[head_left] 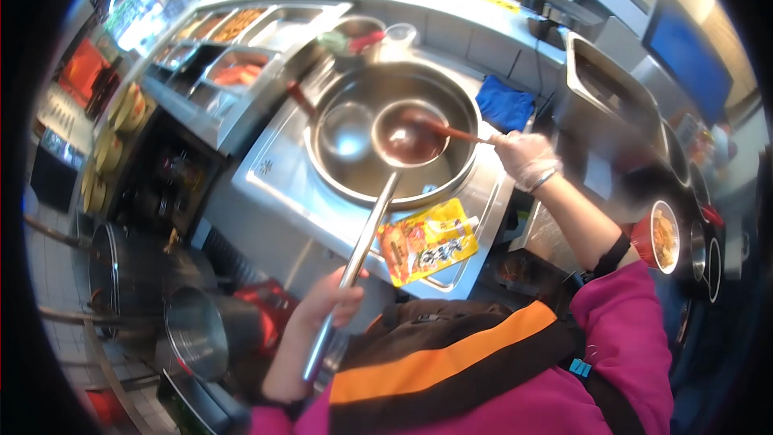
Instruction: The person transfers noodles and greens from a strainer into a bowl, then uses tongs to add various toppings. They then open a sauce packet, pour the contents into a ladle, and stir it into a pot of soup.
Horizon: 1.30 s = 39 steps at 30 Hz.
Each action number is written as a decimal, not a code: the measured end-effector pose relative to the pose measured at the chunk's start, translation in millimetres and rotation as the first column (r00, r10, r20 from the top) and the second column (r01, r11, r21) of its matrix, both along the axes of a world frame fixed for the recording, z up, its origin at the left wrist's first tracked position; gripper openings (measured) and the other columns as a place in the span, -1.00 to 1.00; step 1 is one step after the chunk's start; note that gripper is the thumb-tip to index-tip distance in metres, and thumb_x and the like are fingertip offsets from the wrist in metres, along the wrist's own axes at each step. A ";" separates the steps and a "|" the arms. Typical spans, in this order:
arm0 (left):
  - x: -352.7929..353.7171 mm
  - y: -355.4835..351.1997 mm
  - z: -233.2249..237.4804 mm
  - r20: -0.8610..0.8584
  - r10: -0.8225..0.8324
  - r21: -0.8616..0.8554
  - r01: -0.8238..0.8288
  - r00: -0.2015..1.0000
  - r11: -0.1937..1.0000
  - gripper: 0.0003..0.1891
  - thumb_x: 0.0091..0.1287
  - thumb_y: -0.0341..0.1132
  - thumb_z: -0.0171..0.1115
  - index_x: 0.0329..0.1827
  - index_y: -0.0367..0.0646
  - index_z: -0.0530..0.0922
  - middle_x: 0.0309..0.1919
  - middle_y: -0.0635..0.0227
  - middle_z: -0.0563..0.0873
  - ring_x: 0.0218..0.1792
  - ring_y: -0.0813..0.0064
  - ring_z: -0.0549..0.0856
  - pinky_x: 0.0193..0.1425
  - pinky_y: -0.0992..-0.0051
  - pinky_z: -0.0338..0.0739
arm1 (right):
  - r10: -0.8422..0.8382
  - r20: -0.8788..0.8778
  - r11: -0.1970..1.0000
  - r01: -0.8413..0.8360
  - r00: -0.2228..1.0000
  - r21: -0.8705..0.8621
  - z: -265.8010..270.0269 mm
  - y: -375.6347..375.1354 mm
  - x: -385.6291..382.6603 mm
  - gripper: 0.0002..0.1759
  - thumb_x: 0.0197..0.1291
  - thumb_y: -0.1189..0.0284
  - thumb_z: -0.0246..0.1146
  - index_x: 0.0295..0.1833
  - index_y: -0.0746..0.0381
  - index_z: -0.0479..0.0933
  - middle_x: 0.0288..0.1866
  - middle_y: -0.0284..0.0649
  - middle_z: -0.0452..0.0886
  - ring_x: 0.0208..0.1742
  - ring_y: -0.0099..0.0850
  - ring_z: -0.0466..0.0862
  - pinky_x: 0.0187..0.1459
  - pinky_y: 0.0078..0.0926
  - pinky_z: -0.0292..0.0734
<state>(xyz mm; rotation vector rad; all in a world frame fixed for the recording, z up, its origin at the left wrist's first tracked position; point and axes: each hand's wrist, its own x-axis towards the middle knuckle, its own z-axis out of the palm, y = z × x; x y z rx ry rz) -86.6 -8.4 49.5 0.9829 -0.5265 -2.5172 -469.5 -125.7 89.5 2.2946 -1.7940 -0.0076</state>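
My left hand (336,298) is wrapped round the long metal handle of a ladle (372,229). Its round bowl, with dark reddish-brown liquid (403,145) in it, is over a wide metal pot (459,97). In a clear glove, my right hand (527,159) grips a brown-handled stirring tool (460,134). That tool's far end reaches into the ladle's bowl, and its tip is hidden in the liquid. Left of the bowl, a second round metal vessel (346,133) sits inside the pot. A yellow printed spout pouch (431,243) lies just in front of the pot.
Food trays (241,68) stand at the upper left. A blue cloth (505,103) lies right of the pot. Farther right are a deep metal container (612,84) and a red bowl of food (656,238). Metal pots (197,334) stand low on the left.
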 end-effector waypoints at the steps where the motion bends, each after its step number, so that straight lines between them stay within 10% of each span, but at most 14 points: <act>1: 1.3 2.3 -1.6 0.004 0.019 0.024 -0.019 1.000 1.000 -0.63 0.17 -0.49 0.15 0.01 -0.08 0.27 -0.67 0.51 0.32 -0.81 0.74 0.27 -0.82 0.72 0.18 | -0.032 0.052 0.998 0.028 0.998 0.064 5.2 2.4 2.3 -0.78 0.17 0.32 0.00 -0.16 0.03 0.54 -0.54 -0.19 0.56 -0.52 -0.29 0.61 -0.47 -0.33 0.51; 3: 4.6 2.5 -13.0 -0.042 -0.006 -0.037 0.005 0.999 0.999 -0.62 0.15 -0.46 0.20 0.00 -0.04 0.29 -0.69 0.52 0.31 -0.80 0.69 0.30 -0.82 0.68 0.22 | -0.285 0.203 0.915 0.203 0.937 0.348 17.8 5.3 5.7 -0.69 0.07 0.31 0.08 -0.05 -0.15 0.55 -0.28 -0.18 0.63 -0.24 -0.28 0.64 -0.16 -0.32 0.52; 4: 4.9 -0.7 -15.0 -0.046 -0.025 0.007 0.025 0.999 1.000 -0.62 0.15 -0.47 0.20 -0.01 -0.04 0.29 -0.69 0.53 0.30 -0.80 0.69 0.29 -0.81 0.69 0.21 | -0.266 0.577 0.936 0.064 0.772 0.347 -53.9 -17.1 -28.5 -0.68 0.04 0.25 0.17 -0.03 -0.10 0.56 -0.23 -0.23 0.64 -0.18 -0.32 0.64 -0.07 -0.36 0.49; 5: 5.8 -2.7 -15.4 -0.045 -0.045 0.020 0.046 0.998 0.999 -0.60 0.17 -0.48 0.17 0.05 -0.04 0.27 -0.65 0.51 0.31 -0.79 0.69 0.28 -0.80 0.69 0.20 | -0.293 0.625 0.929 0.059 0.723 0.366 -21.8 -2.9 -17.1 -0.66 0.00 0.24 0.25 -0.06 0.06 0.57 -0.32 -0.22 0.63 -0.36 -0.40 0.63 -0.29 -0.43 0.52; 7: 7.3 -4.2 -16.1 -0.054 -0.030 0.086 0.035 0.998 0.996 -0.61 0.21 -0.52 0.07 0.09 -0.05 0.27 -0.57 0.40 0.35 -0.77 0.72 0.25 -0.75 0.68 0.20 | -0.629 0.755 0.762 -0.046 0.186 0.646 2.9 0.7 -15.3 -0.71 0.01 0.28 0.25 -0.17 0.20 0.57 -0.47 -0.26 0.58 -0.59 -0.54 0.52 -0.56 -0.57 0.41; 10: 5.1 -2.8 -13.5 -0.123 -0.007 0.129 0.023 0.992 0.991 -0.63 0.25 -0.55 -0.02 0.11 -0.07 0.25 -0.56 0.38 0.32 -0.76 0.70 0.25 -0.72 0.67 0.23 | -0.626 0.779 0.770 -0.177 -0.027 0.612 39.6 5.4 -43.3 -0.76 0.01 0.30 0.28 -0.30 0.25 0.53 -0.63 -0.39 0.44 -0.71 -0.66 0.37 -0.71 -0.71 0.22; 15: -16.8 10.7 15.0 0.228 0.110 -0.001 -0.113 0.967 0.994 -0.66 0.23 -0.55 0.03 0.06 -0.10 0.31 -0.69 0.54 0.30 -0.80 0.74 0.24 -0.86 0.76 0.10 | -0.353 0.934 0.936 0.003 0.053 0.353 111.4 11.0 -115.7 -0.72 -0.17 0.47 0.39 -0.27 0.26 0.54 -0.58 -0.35 0.49 -0.64 -0.62 0.44 -0.66 -0.71 0.31; 18: -15.7 12.1 11.7 0.227 0.114 0.047 -0.128 0.967 0.991 -0.66 0.23 -0.55 0.02 0.06 -0.10 0.31 -0.67 0.53 0.31 -0.80 0.75 0.25 -0.85 0.76 0.12 | -0.205 0.925 0.900 0.433 0.321 0.049 111.9 -5.3 -183.6 -0.59 -0.26 0.46 0.30 -0.14 0.19 0.58 -0.42 -0.30 0.61 -0.37 -0.52 0.57 -0.24 -0.59 0.45; 20: -17.9 11.4 11.0 0.231 0.117 0.058 -0.134 0.966 0.989 -0.67 0.23 -0.55 0.02 0.06 -0.11 0.31 -0.66 0.52 0.32 -0.79 0.75 0.26 -0.84 0.76 0.13 | -0.410 0.764 0.771 0.637 0.498 -0.003 144.9 13.3 -186.9 -0.60 -0.21 0.39 0.21 -0.11 0.04 0.60 -0.40 -0.20 0.62 -0.35 -0.39 0.61 -0.23 -0.53 0.47; 27: -18.3 12.4 0.4 0.276 0.175 0.115 -0.213 0.945 0.970 -0.67 0.24 -0.54 0.01 0.07 -0.12 0.31 -0.64 0.51 0.35 -0.77 0.76 0.29 -0.83 0.76 0.16 | -0.662 0.608 0.567 0.824 0.438 0.024 145.7 25.0 -207.4 -0.63 -0.11 0.50 0.11 -0.13 0.00 0.61 -0.17 -0.14 0.62 -0.08 -0.24 0.60 0.00 -0.41 0.45; 29: -11.3 5.4 -10.1 -0.079 0.104 0.207 -0.086 0.991 0.975 -0.63 0.26 -0.54 -0.03 0.12 -0.08 0.23 -0.55 0.38 0.32 -0.76 0.71 0.25 -0.73 0.67 0.24 | -0.722 0.542 0.517 0.856 0.430 0.009 141.9 23.7 -207.7 -0.67 -0.10 0.48 0.16 -0.15 0.00 0.62 -0.10 -0.15 0.60 -0.02 -0.24 0.57 0.05 -0.39 0.42; 39: -16.8 8.4 -9.5 -0.072 0.141 0.159 -0.128 0.987 0.979 -0.66 0.28 -0.53 -0.07 0.12 -0.16 0.22 -0.55 0.38 0.33 -0.77 0.75 0.27 -0.74 0.70 0.27 | -0.742 0.485 0.542 0.840 0.462 0.029 109.5 6.8 -244.2 -0.73 -0.04 0.44 0.19 -0.16 -0.01 0.61 -0.06 -0.19 0.59 0.02 -0.26 0.56 0.09 -0.38 0.41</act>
